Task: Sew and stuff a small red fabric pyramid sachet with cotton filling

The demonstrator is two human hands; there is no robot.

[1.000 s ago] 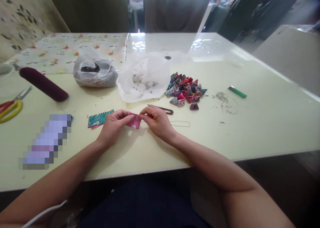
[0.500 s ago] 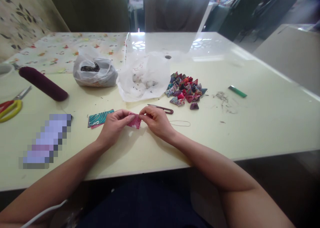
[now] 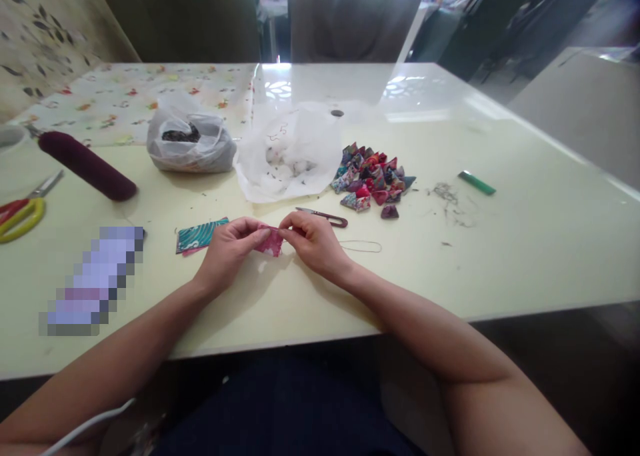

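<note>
A small pink patterned cloth piece [image 3: 271, 243] is pinched between the thumb and fingers of my left hand [image 3: 231, 244]. My right hand [image 3: 311, 243] is closed at the cloth's upper right corner, fingertips pressed together; whether a needle is between them is too small to tell. A loop of thread [image 3: 363, 246] lies on the table to the right of that hand. Just behind my right hand are dark red thread snips [image 3: 336, 220]. Teal wave-patterned cloth [image 3: 200, 236], with pink cloth under it, lies beside my left hand.
Behind the hands sit a plastic bag [image 3: 193, 156], a white bag with stuffing [image 3: 290, 169] and a pile of small cloth pieces [image 3: 373, 176]. Scissors [image 3: 27, 219], a dark purple roll [image 3: 87, 166] and a blurred-out phone [image 3: 95, 283] are left; a green tool [image 3: 477, 182] is right.
</note>
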